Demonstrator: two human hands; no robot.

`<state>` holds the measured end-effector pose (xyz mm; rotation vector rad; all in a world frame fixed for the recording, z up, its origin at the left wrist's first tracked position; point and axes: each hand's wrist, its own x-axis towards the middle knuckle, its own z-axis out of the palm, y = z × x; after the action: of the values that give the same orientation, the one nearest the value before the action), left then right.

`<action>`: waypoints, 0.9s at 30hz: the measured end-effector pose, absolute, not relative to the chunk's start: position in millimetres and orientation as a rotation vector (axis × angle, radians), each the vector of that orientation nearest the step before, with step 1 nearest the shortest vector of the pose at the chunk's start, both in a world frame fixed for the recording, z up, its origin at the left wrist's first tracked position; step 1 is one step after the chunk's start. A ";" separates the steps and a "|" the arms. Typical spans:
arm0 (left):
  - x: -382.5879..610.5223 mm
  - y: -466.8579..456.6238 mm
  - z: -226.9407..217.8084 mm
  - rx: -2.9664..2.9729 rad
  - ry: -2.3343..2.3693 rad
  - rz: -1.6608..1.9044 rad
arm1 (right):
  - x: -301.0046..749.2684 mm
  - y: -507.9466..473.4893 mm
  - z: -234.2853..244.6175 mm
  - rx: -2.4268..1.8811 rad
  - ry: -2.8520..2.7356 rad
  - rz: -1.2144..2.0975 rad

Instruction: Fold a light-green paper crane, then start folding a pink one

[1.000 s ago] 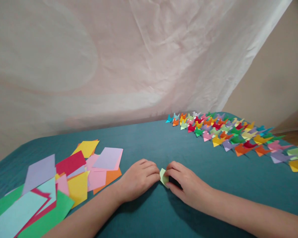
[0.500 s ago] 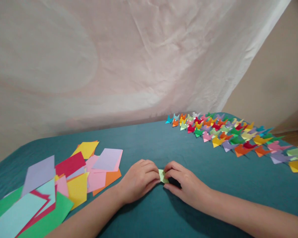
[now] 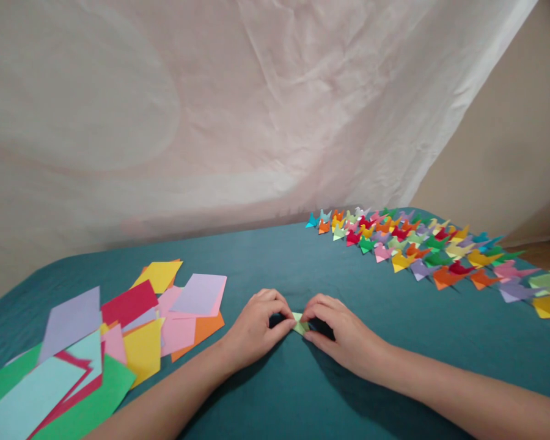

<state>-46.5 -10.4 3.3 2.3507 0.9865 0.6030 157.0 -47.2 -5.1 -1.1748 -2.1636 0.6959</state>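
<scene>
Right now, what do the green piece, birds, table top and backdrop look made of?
Green piece: probably matte paper; thin, crisply folded.
Birds: likely matte colored paper; sharp corners, thin tails.
Table top: perhaps dull cloth; no gloss shows.
Backdrop: thin sheet, slight sheen, wrinkled; fabric or plastic, can't tell.

Mid-table (image 3: 256,260), and only a sliver of pale green paper (image 3: 299,324) shows! Fingertips of the left hand (image 3: 259,324) and right hand (image 3: 343,330) cover its ends; the creases are too small to read. Both forearms (image 3: 458,382) run out of the picture. Toward the table's left edge, a light-blue sheet (image 3: 36,385) gets cut off, a green sheet (image 3: 107,391) partly buried beneath. And by the far right corner, paper birds (image 3: 401,233) overlap, hiding one another!
</scene>
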 end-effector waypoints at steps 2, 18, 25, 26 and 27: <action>-46.2 -11.3 4.1 2.354 0.984 0.610 | 156.9 -47.3 -3.9 -1.170 -2.172 0.682; -46.6 -16.6 7.4 2.534 0.899 0.584 | 154.5 -52.1 -3.8 -1.080 -2.504 0.173; -47.9 -18.3 11.5 2.770 0.794 0.489 | 157.0 -60.8 3.6 -0.970 -2.722 -0.058; -48.2 -18.6 11.8 2.792 0.784 0.484 | 157.4 -62.2 4.9 -0.962 -2.729 -0.066; -48.5 -18.9 12.0 2.813 0.776 0.481 | 157.6 -63.6 6.0 -0.955 -2.737 -0.076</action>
<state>-48.5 -18.9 12.0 2.8130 0.7761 0.4814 157.6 -63.6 6.0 -0.9552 -2.7371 -0.0759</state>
